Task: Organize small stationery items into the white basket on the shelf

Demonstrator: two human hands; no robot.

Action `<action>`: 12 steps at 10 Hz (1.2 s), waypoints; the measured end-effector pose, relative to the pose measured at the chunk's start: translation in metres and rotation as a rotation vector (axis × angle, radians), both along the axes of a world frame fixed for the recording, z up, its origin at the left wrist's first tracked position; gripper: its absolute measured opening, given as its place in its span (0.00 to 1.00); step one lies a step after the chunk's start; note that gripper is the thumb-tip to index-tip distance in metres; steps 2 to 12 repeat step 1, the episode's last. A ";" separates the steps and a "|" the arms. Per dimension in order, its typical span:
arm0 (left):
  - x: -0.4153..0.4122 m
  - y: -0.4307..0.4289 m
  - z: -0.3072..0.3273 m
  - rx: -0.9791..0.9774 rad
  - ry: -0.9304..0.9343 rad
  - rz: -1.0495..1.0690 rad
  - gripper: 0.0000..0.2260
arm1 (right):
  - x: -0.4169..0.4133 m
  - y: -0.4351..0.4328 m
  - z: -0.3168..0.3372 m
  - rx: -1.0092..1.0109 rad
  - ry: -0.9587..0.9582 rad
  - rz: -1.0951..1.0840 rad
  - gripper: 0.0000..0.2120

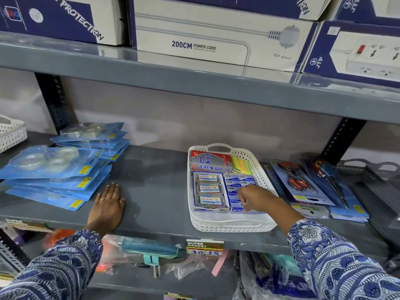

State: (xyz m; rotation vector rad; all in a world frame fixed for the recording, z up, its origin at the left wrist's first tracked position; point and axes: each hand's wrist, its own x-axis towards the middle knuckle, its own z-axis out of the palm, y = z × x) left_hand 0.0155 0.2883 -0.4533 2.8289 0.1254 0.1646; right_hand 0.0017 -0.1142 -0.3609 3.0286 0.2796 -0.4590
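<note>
A white basket stands on the grey shelf, right of centre. Inside lie a red and grey box at the back, coloured sticky notes, a stack of clear pin boxes on the left and small blue staple boxes on the right. My right hand reaches into the basket over the blue boxes, fingers bent down onto them; whether it grips one is hidden. Flat on the bare shelf left of the basket rests my left hand, palm down and holding nothing.
Blue tape packs are piled at the left. Scissor packs lie right of the basket, beside a grey tray. Another white basket sits far left. Power cord boxes fill the shelf above. Bagged goods hang below.
</note>
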 end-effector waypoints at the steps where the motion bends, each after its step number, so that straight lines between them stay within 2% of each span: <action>1: -0.001 -0.002 -0.003 -0.007 -0.126 -0.027 0.25 | -0.008 0.004 0.008 0.096 -0.273 0.020 0.06; 12: -0.001 -0.002 -0.003 -0.007 -0.126 -0.027 0.25 | -0.008 0.004 0.008 0.096 -0.273 0.020 0.06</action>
